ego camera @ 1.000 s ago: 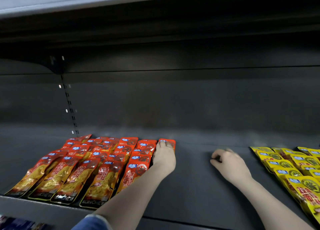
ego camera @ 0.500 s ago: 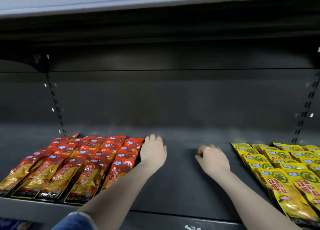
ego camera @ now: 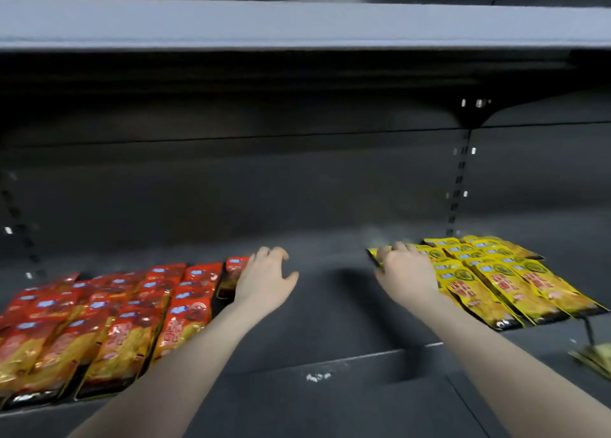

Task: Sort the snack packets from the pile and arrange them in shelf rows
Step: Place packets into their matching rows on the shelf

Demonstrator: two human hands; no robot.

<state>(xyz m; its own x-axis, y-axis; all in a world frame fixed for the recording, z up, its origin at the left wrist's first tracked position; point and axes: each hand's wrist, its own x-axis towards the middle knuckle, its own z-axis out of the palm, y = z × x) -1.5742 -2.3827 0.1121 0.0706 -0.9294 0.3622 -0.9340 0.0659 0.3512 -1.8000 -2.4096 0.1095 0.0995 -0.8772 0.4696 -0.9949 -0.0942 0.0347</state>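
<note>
Reaching into a dark metal shelf, both hands hover over the bare strip between two packet blocks. The left hand, fingers loosely curled and holding nothing, sits at the right edge of the red packets. The right hand curls its fingers on the left edge of the yellow packets. A grey shelf runs overhead.

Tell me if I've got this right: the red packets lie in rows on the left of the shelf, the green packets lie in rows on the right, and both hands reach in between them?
Not quite. The packets on the right are yellow, not green, as the head view shows. The rest holds: the red packets lie in rows on the left of the shelf, and the left hand and right hand reach in between the two groups.
</note>
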